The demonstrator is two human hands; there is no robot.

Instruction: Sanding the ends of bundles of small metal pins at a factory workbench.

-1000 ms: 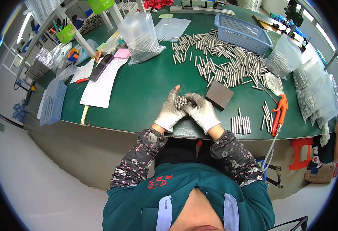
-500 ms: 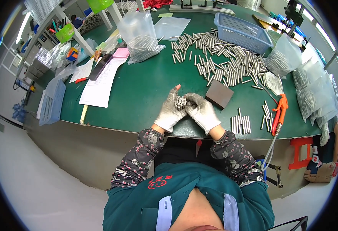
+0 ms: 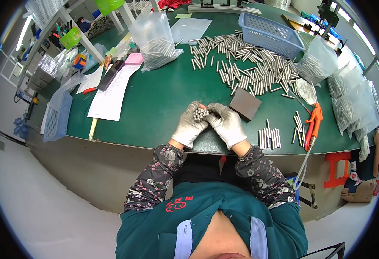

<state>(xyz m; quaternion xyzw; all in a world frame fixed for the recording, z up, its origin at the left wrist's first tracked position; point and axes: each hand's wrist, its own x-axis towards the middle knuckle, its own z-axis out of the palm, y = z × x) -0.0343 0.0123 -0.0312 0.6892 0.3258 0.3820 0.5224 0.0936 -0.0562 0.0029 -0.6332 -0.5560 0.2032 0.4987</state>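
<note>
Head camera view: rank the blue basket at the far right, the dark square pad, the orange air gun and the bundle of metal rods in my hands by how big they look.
1. blue basket
2. orange air gun
3. dark square pad, close to the gun
4. bundle of metal rods

Rod bundle (image 3: 200,114) lengths hidden inside gloved hands (count too small to tell).

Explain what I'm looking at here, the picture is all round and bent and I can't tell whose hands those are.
The camera sits on a person's head and looks down, and its wide lens bends the edges. The two gloved hands are that person's own: the left hand and right hand together hold a bundle of short metal rods over a green table. On the table lie many loose metal rods, a dark flat block, a blue basket, a bag of rods, papers and an orange air gun.
</note>
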